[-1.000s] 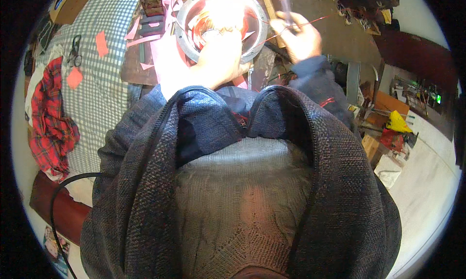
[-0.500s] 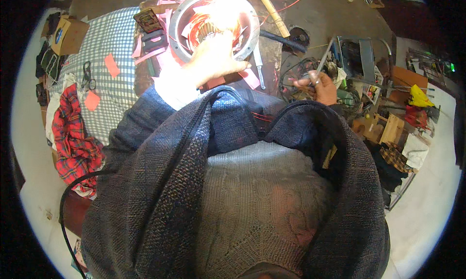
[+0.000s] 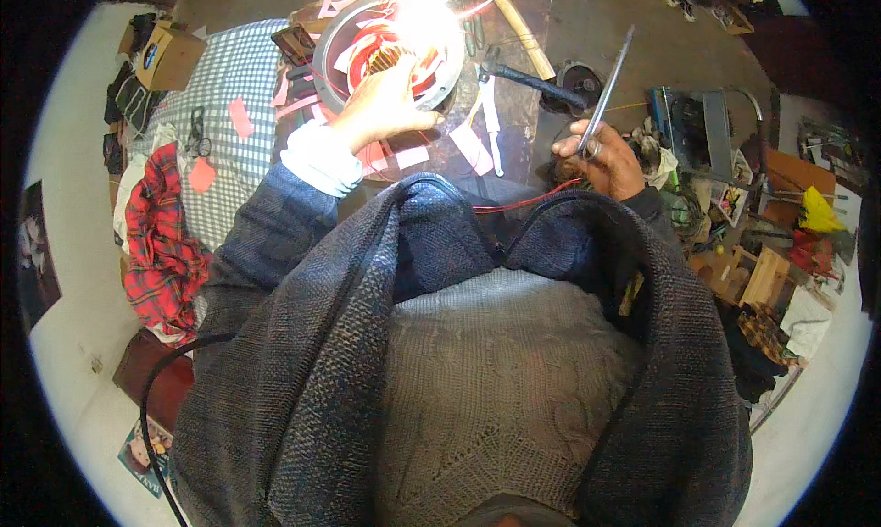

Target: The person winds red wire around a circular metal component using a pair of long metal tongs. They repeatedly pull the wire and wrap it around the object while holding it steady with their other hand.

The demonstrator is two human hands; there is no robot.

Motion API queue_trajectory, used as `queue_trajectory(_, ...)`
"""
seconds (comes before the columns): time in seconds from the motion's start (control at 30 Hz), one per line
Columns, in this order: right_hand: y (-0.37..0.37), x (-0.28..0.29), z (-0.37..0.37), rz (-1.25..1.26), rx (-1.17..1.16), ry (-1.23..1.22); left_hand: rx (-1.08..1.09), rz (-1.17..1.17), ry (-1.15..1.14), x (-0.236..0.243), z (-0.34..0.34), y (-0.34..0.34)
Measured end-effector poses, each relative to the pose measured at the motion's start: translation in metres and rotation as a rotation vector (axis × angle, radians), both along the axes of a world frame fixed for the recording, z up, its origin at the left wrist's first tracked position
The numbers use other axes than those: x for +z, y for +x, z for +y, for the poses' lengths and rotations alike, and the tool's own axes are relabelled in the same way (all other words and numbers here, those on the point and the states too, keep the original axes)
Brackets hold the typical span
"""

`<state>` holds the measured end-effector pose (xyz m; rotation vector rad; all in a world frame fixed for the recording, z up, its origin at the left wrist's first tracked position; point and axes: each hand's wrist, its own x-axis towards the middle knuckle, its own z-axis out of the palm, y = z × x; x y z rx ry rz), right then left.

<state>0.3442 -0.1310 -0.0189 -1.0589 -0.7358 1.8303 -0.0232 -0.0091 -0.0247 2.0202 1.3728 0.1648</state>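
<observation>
A round metal motor stator (image 3: 323, 64) with red windings (image 3: 372, 45) lies on the bench in front of me, under a glaring light. My left hand (image 3: 381, 105) reaches over its near rim. The fingers rest at the inner opening, partly lost in glare, while the thumb stretches apart to the right; it appears to hold nothing. Off to the right, my right hand (image 3: 601, 160) is closed around a slim, tapering metal rod (image 3: 609, 87), which points up and slightly right. Pink paper pieces (image 3: 471, 149) and a white-handled knife (image 3: 491, 114) lie beside the stator.
A hammer (image 3: 532, 79) with a dark handle and a wooden stick (image 3: 518, 27) lie right of the stator. Checked cloth (image 3: 234, 68) with scissors (image 3: 198, 133) spreads at left. Tangled items and a metal-framed chair (image 3: 716, 123) crowd the right side.
The view has shifted, so the stator appears smaller and further left. My right hand has turned the rod more upright, and it shows at greater length. My left hand stays at the stator.
</observation>
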Motion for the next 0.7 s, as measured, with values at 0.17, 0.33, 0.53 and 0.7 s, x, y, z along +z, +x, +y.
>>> queue_trajectory(0.17,0.0,0.009,-0.005,-0.037,0.068,-0.003,-0.013,0.021,-0.041,-0.008,0.001,0.001)
queue_trajectory(0.33,-0.008,0.015,-0.011,-0.004,-0.006,-0.067,-0.16,-0.165,-0.039,0.016,0.022,-0.02)
queue_trajectory(0.53,-0.043,-0.005,-0.002,-0.364,-0.266,-0.029,0.258,-0.618,0.114,0.026,0.106,-0.088)
queue_trajectory(0.7,-0.137,-0.043,0.043,-0.447,-0.5,0.102,0.2,-0.622,0.174,-0.021,0.126,-0.104)
